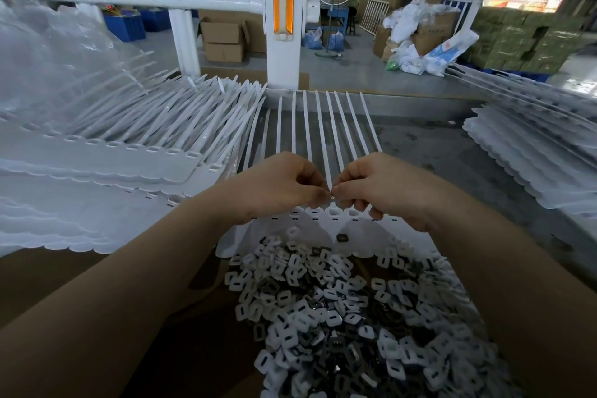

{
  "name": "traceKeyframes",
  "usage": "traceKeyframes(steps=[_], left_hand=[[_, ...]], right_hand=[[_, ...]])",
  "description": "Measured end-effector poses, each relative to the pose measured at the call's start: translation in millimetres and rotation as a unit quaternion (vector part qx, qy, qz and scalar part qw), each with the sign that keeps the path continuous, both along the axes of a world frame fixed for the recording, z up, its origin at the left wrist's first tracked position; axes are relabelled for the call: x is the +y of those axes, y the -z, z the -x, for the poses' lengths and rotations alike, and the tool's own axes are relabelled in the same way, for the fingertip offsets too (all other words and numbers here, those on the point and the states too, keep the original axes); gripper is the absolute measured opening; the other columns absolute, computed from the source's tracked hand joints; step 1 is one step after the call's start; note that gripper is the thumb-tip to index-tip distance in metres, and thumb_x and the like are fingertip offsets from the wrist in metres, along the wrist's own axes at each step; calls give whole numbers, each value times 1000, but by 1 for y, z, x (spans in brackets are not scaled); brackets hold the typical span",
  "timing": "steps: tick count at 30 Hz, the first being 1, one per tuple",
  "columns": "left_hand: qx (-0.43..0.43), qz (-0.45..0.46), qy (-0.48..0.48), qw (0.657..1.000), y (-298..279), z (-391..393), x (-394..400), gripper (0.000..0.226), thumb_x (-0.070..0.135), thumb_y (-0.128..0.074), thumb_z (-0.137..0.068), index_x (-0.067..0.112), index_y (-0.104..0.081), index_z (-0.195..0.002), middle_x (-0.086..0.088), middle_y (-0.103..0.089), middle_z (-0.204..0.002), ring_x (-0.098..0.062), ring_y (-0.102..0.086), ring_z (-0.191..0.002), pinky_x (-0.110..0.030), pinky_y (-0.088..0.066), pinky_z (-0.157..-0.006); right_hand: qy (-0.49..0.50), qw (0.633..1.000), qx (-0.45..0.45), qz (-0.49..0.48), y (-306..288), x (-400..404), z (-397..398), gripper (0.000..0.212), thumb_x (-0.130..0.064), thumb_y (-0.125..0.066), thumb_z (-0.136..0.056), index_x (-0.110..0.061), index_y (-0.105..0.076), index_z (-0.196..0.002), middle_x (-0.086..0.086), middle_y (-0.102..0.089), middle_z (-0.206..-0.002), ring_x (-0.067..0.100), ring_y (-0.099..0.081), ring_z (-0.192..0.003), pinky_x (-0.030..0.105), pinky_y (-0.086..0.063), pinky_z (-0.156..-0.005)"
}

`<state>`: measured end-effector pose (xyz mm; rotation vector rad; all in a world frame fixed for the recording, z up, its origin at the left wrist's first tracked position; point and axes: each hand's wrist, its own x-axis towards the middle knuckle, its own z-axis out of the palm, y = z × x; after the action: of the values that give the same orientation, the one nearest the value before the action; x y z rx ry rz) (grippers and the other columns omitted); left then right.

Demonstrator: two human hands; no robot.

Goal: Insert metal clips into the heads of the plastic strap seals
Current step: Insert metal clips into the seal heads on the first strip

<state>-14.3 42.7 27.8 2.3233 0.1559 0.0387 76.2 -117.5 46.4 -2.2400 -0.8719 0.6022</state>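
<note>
Pinching one small metal clip (pixel 331 196), both hands' grips meet above strap seals (pixel 326 139).

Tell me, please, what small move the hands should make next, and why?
Probably press the small metal clip, pinched between the left hand and right hand, down into a head slot of the seal strip just beneath; several slots there look empty.

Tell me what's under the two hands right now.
Under the left hand and right hand lies a row of white strap seals, heads toward the clip pile. The hands cover several heads, so inserted clips there cannot be seen.
</note>
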Motion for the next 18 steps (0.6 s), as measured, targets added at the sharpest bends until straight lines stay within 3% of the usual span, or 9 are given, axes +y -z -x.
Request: traceKeyframes(steps=[2, 5, 9, 13, 18], left_hand=[[-8, -47, -7, 999, 4, -1, 1, 5, 31, -70, -87, 30, -68, -91, 12, -67, -85, 4, -60, -72, -12, -46, -60], [1, -108, -13, 994, 13, -1, 7, 20, 35, -75, -83, 31, -65, -100, 16, -57, -96, 4, -52, -85, -14, -39, -66], [5, -98, -9, 995, 18, -2, 12, 18, 38, -75, -81, 36, -64, -95, 18, -57, -96, 6, -52, -85, -14, -37, -66], [3, -104, -7, 995, 20, -4, 13, 17, 40, -76, -80, 36, -65, -93, 18, -58, -96, 5, -53, -85, -14, -36, -65], [-11, -109, -5, 994, 21, -4, 13, 15, 41, -76, -79, 37, -66, -89, 19, -61, -93, 10, -53, -82, -14, -36, -64]], right_hand=[[25, 1000, -7, 17, 1, 0, -1, 9, -19, -65, -89, -13, -70, -84, 1, -63, -71, 13, -52, -62, 25, -41, -50], [43, 998, -23, 49, 6, 1, 1, 11, -21, -65, -90, -11, -71, -88, 1, -60, -69, 14, -49, -58, 24, -37, -48], [42, 996, -42, 63, 11, 4, 3, 15, -22, -64, -90, -11, -72, -86, 2, -63, -69, 12, -53, -56, 23, -40, -47], [46, 995, -59, 65, 15, 5, 5, 14, -25, -66, -89, -13, -73, -86, 3, -68, -75, 14, -61, -65, 25, -45, -54], [31, 992, -91, 80, 15, 6, 6, 19, -25, -69, -87, -26, -66, -68, -4, -67, -72, 13, -65, -69, 26, -50, -56]])
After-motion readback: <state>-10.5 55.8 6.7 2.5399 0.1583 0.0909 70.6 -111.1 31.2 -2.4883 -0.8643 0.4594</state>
